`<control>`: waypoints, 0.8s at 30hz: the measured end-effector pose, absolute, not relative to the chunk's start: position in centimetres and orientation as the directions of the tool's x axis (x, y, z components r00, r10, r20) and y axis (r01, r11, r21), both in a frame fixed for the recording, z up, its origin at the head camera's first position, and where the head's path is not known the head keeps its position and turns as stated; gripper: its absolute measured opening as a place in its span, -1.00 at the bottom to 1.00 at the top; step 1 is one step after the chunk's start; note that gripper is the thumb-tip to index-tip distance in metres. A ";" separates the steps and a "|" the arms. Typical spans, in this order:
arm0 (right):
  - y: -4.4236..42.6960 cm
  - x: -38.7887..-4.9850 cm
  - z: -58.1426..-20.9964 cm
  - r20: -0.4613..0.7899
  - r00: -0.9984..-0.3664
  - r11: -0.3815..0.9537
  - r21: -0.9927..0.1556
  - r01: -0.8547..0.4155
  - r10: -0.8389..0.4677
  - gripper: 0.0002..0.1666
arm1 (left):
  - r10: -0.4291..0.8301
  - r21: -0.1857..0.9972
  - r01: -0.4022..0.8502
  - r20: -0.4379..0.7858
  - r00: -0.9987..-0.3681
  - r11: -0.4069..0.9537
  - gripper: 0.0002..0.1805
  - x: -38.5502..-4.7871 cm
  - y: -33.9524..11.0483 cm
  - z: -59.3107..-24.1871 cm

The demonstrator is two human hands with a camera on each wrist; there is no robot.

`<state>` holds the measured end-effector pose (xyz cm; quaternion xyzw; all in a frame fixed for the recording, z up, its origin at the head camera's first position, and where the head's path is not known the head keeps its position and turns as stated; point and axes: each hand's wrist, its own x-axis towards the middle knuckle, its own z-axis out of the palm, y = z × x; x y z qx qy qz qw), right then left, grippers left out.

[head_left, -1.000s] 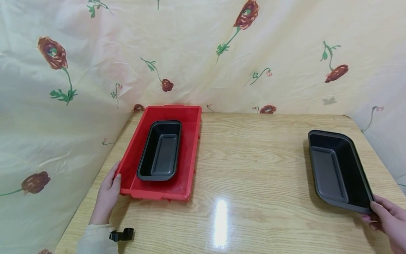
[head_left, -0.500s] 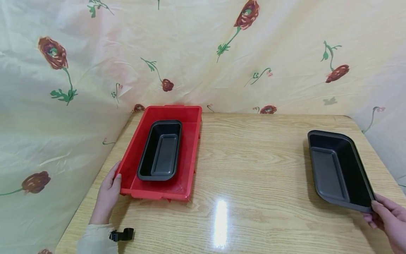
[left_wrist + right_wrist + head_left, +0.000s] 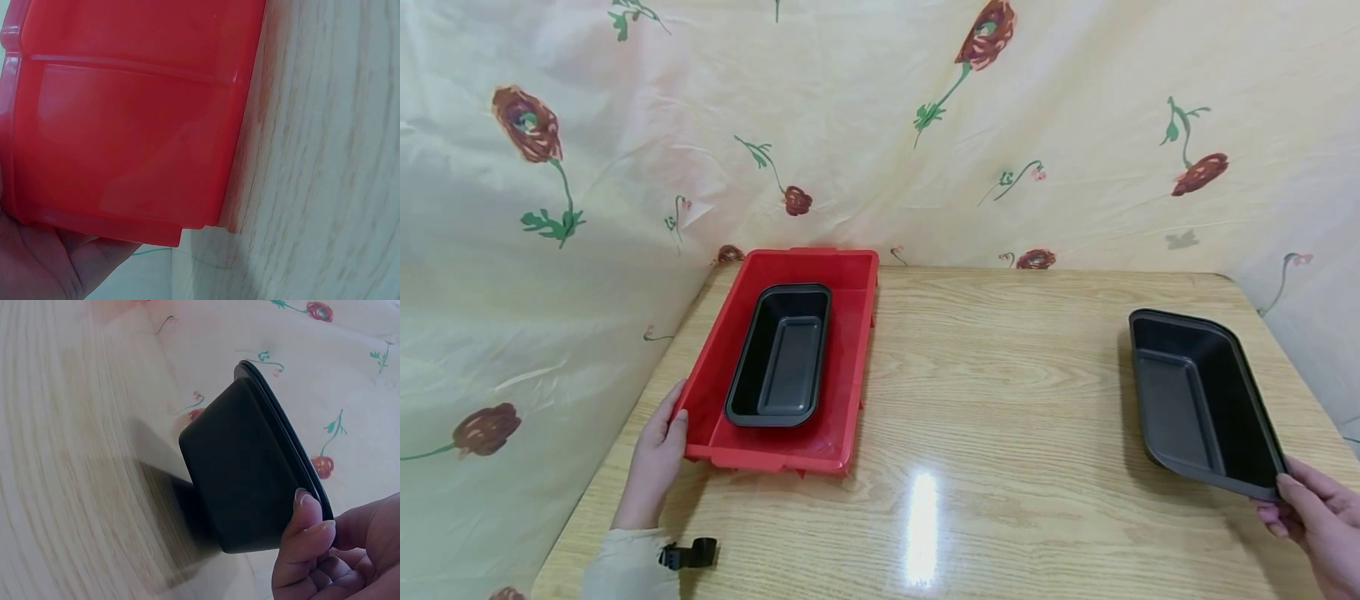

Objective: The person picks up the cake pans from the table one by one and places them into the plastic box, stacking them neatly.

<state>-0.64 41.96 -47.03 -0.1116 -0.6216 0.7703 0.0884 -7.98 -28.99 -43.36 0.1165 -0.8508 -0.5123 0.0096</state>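
Observation:
At the left in the head view, a red tray holds a black loaf pan. The left hand grips the tray's near left corner, thumb on the rim; in the left wrist view that hand is partly hidden by the red wall. At the right, the right hand pinches the near right corner of a second black pan, thumb on the rim. The right wrist view shows this pan tilted, with the right hand's curled fingers beneath its rim and a shadow on the table.
The wood-grain table lies between the tray and the second pan. A flowered cloth hangs behind and along the sides. A black strap is at the left sleeve.
The near end of the second pan has shifted very slightly upward in the head view, along with the right hand. The left hand and the red tray stay put.

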 end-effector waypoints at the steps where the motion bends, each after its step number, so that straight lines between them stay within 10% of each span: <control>1: 41.8 -0.6 -46.9 -0.069 -0.955 -0.194 -0.981 0.012 0.288 -0.40 | -0.208 0.874 -0.184 -0.098 -0.973 0.450 -0.42 -8.0 -29.0 -43.4; 24: 38.5 -0.6 -45.0 0.001 -0.951 -0.192 -0.979 -0.064 0.310 -0.48 | -0.201 0.881 -0.159 -0.075 -0.977 0.446 -0.43 -7.9 -29.0 -43.3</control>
